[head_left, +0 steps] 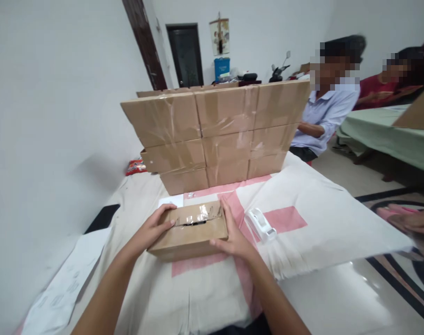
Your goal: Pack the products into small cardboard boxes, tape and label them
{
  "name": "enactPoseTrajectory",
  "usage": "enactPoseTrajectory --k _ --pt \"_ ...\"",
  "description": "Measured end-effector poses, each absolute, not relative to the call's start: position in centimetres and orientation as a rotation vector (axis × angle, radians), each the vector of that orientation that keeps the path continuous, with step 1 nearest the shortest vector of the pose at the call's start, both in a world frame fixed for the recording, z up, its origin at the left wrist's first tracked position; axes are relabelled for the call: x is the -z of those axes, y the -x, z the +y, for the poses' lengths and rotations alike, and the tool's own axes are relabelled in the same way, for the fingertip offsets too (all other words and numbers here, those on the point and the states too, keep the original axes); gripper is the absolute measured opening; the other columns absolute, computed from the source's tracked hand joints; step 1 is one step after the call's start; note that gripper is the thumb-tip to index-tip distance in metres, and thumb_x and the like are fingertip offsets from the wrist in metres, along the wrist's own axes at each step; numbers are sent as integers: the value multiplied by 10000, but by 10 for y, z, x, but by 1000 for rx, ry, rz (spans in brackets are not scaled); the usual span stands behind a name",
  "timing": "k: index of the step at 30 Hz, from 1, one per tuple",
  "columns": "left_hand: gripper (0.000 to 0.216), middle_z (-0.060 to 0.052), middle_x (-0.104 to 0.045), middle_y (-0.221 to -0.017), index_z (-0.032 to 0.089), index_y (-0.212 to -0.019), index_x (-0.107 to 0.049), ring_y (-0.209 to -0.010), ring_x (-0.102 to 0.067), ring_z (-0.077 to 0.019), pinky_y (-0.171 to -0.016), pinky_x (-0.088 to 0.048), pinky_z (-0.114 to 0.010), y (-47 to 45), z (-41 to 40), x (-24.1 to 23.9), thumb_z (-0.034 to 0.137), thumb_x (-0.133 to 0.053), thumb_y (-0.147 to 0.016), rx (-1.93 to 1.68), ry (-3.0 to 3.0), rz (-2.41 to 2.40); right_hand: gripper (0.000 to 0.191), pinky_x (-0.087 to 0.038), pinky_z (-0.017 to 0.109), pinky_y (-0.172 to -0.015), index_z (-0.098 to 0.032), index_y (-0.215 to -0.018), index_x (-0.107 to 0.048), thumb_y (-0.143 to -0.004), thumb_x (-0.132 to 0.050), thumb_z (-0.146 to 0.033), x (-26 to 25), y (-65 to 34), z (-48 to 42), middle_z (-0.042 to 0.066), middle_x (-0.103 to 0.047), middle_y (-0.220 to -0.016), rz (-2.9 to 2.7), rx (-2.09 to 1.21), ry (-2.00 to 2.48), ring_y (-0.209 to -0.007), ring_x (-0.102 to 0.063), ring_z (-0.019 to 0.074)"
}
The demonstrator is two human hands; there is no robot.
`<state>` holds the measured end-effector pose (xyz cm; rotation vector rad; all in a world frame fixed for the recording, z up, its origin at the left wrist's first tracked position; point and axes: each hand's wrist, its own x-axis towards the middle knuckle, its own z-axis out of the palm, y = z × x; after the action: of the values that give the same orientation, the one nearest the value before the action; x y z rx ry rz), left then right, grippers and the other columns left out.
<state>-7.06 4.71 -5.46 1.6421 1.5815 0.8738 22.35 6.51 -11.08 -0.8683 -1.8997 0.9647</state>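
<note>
A small brown cardboard box (pixel 194 232) lies on the white and pink cloth (pixel 302 204) in front of me, with crinkled clear tape along its top seam. My left hand (pixel 152 230) grips its left end, fingers curled over the top edge. My right hand (pixel 234 237) presses against its right side, thumb along the front and fingers up the side. A white tape dispenser (pixel 261 225) rests on the cloth just right of my right hand.
A wall of taped cardboard boxes (pixel 218 135), three rows high, stands at the table's far side. Paper sheets (pixel 63 284) and a black object (pixel 103 217) lie at left. A person in a light shirt (pixel 325 118) sits behind the boxes. Another person's hand (pixel 412 223) shows at right.
</note>
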Motion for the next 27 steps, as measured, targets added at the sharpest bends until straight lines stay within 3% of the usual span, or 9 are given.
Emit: enactPoseTrajectory --k 2,6,9,13,16,19,24,27 --pt "475 -73 -663 -1263 267 -1200 -624 -1211 -613 -323 -1034 -495 -426 69 44 56 564 -689 -835 -944 -1620 1552 1263 -260 572 -1272 -228 -1659 -62 -734 -801 -668 126 -231 69 206 -192 -1698 -1924 -1005 819 -1600 -195 376" --pt "475 -83 -646 -1306 274 -1285 -576 -1191 -631 -274 -958 -532 -377 80 43 71 565 -568 -910 -1212 -1488 1596 1128 -360 581 -1218 -234 -1619 -227 -739 -810 -630 135 -237 75 193 -364 -1588 -1851 -755 825 -1489 -387 394" --pt "431 -105 -638 -1289 240 -1216 -554 -1167 -634 -251 -936 -539 -375 94 54 96 546 -495 -918 -1357 -1419 1797 1037 -377 618 -1182 -225 -1575 -321 -735 -827 -561 130 -240 81 181 -436 -1504 -1750 -539 890 -1421 -440 399" --pt "423 -124 -688 -1151 211 -1145 -589 -1038 -658 -287 -926 -526 -462 104 82 136 460 -616 -804 -1177 -1460 1984 1046 -354 636 -1169 -219 -1537 -368 -667 -888 -474 126 -242 93 156 -430 -1441 -1530 -351 1002 -1384 -437 388" --pt "508 -160 -636 -1348 223 -1222 -627 -1270 -539 -390 -1089 -387 -597 100 98 158 409 -702 -756 -1026 -1550 2134 1043 -319 651 -1171 -239 -1535 -366 -654 -897 -412 129 -243 98 138 -388 -1431 -1418 -276 1022 -1381 -407 379" --pt "512 -136 -526 -1533 260 -1330 -610 -1430 -381 -417 -1167 -239 -640 93 102 168 421 -655 -847 -915 -1636 2220 1100 -322 668 -1147 -274 -1537 -372 -591 -923 -379 134 -247 97 121 -382 -1401 -1467 -248 1006 -1331 -420 383" --pt "361 -103 -493 -1589 249 -1241 -634 -1443 -392 -370 -1162 -255 -588 91 99 166 435 -572 -937 -733 -1788 2341 1202 -367 654 -1093 -300 -1563 -360 -522 -952 -399 141 -252 96 104 -404 -1372 -1615 -264 1007 -1248 -462 374" --pt "247 -87 -476 -1614 235 -1152 -629 -1475 -390 -326 -1162 -266 -555 98 101 161 292 -482 -962 -694 -1883 2348 1224 -387 641 -1069 -270 -1572 -368 -508 -948 -441 141 -252 98 116 -428 -1351 -1667 -292 961 -1221 -478 375"
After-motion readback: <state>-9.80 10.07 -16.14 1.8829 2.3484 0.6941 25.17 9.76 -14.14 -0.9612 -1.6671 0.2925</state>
